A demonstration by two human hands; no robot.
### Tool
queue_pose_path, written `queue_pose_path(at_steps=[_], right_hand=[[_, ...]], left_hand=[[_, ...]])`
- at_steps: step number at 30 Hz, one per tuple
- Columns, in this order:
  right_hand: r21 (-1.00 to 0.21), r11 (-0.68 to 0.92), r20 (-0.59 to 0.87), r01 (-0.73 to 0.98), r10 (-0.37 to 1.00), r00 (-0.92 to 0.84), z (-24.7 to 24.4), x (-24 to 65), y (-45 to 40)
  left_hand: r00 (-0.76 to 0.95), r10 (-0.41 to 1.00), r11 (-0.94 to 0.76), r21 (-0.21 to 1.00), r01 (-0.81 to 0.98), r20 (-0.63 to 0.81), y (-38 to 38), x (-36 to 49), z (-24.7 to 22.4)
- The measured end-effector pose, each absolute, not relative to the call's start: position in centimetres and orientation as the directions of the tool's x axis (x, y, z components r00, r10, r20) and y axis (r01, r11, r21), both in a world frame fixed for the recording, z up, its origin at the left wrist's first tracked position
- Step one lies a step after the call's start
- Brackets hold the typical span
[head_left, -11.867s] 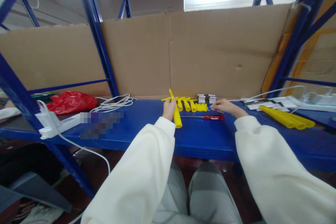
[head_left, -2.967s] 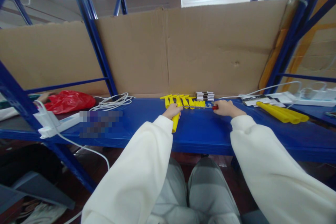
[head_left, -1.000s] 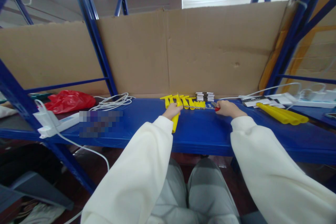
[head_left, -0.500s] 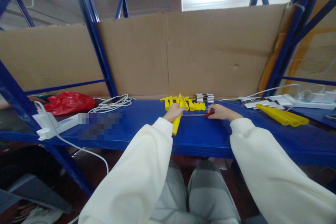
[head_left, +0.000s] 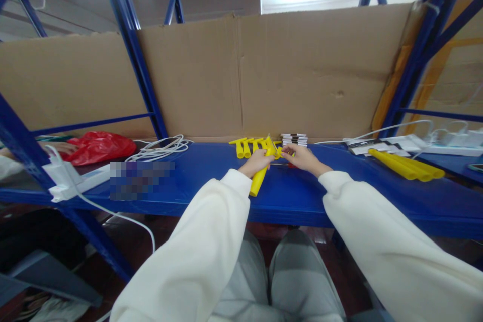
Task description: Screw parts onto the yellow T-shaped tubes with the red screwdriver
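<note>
My left hand [head_left: 258,162] is wrapped round a yellow tube [head_left: 258,184], which slants with its near end toward the table's front edge and its top tilted away. Close by on the right, the fingertips of my right hand [head_left: 300,156] are pinched together beside the tube's upper part. A bit of yellow shows at those fingertips, but what they hold is too small to make out. Under the right hand lies a red-handled tool [head_left: 291,165] with a thin shaft, mostly covered. Several yellow T-shaped pieces [head_left: 240,149] stand in a row behind the left hand.
A stack of small black-and-white pieces [head_left: 294,138] lies at the back. More yellow tubes [head_left: 409,165] rest on the right. White cable [head_left: 166,151], a red plastic bag [head_left: 101,148] and a power strip [head_left: 71,181] are on the left, where another person's hand [head_left: 66,147] touches the bag.
My right hand has moved left from the red-handled tool to the yellow tube. The tube's top has shifted slightly right in my left hand. At far left, another person's hand has come to the bag.
</note>
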State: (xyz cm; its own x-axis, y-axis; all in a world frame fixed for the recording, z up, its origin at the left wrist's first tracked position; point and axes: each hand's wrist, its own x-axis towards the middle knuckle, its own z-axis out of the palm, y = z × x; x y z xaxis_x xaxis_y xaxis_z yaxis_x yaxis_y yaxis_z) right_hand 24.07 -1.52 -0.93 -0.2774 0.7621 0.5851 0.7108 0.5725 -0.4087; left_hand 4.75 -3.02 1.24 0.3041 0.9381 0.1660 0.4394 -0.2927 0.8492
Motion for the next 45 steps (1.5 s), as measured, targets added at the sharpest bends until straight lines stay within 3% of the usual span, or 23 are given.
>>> queue_pose_path(at_steps=[9, 23, 34, 45], right_hand=[[-0.308, 0.593, 0.594, 0.744, 0.731, -0.336, -1.0, 23.3, -1.1], [-0.305, 0.52, 0.521, 0.798, 0.792, -0.317, -1.2, 23.0, -1.1], [-0.234, 0.519, 0.527, 0.822, 0.778, -0.341, -0.6, 22.9, -1.5], [0.006, 0.462, 0.454, 0.887, 0.789, -0.414, 1.2, 22.1, -4.1]], left_hand=[[0.345, 0.927, -0.29, 0.864, 0.413, 0.146, -3.8, 5.3, 1.7], [0.351, 0.924, -0.305, 0.843, 0.443, 0.15, -4.9, 5.2, 2.2], [0.373, 0.918, -0.292, 0.863, 0.413, 0.132, -3.9, 5.1, 1.5], [0.372, 0.924, -0.255, 0.874, 0.413, 0.094, -4.0, 5.1, 1.6]])
